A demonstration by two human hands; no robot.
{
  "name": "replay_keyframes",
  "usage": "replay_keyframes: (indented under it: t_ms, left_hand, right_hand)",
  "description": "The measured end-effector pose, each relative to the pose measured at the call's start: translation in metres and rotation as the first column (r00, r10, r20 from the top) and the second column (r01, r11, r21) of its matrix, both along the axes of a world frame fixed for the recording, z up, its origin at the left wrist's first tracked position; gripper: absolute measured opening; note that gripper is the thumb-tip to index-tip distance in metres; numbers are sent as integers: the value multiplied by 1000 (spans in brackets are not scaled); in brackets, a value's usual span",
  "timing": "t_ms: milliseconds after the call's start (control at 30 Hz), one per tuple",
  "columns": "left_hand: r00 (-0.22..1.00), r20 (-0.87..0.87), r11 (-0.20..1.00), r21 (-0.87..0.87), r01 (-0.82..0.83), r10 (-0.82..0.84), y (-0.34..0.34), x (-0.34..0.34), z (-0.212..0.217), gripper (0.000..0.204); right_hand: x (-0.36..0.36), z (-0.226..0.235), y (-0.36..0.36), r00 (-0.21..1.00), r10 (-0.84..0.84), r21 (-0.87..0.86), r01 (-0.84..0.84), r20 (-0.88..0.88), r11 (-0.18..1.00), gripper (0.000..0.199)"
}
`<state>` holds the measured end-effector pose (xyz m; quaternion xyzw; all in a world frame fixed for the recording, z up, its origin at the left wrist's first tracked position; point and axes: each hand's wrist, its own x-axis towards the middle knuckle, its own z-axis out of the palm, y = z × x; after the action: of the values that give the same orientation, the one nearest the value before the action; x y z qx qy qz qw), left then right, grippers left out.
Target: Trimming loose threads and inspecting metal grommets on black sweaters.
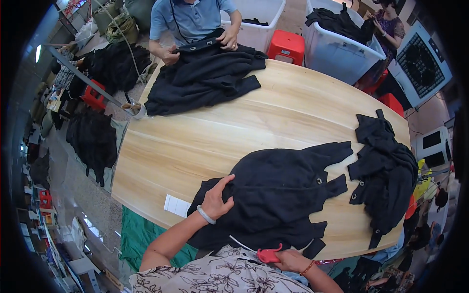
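Observation:
A black knitted garment lies spread on the table in front of me, its sleeves reaching right. My left hand rests flat on its left part with the fingers spread. Near the table's front edge my right hand is closed around a small red plastic tool; its exact kind does not show. A thin white strip sticks out to the left of the tool. Beside the garment's left edge lies a white paper card.
A pile of black garments lies at the table's right end. Across the wooden table, a person in a blue shirt handles another black garment. Red stools and a white bin with dark clothing stand behind.

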<state>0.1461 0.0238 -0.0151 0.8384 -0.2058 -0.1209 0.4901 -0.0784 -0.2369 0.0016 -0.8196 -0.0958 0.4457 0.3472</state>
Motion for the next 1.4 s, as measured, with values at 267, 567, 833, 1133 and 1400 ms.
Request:
replay_keyframes:
  t_ms: [267, 567, 833, 1133, 1400]
  left_hand:
    - [962, 204, 871, -421, 253, -181, -24, 40, 167, 61]
    - [935, 317, 863, -504, 24, 158, 44, 168, 188, 54]
    - [621, 563, 835, -307, -456, 546, 168, 312, 92, 49]
    - [974, -223, 974, 209, 92, -44, 126, 34, -69, 14]
    - [955, -262, 967, 172, 190, -141, 109, -39, -129, 49]
  right_hand:
    - [80, -59, 44, 815, -423, 285, 329, 396, 900, 60]
    - [210, -12, -80, 343, 44, -251, 588, 938, 769, 63]
    - [285, 15, -49, 751, -59, -546, 529, 658, 650, 25]
    - [106, -48, -66, 661, -525, -586, 739, 536, 333, 42]
    - [22, -92, -57, 195, -622, -114, 979, 759, 167, 30]
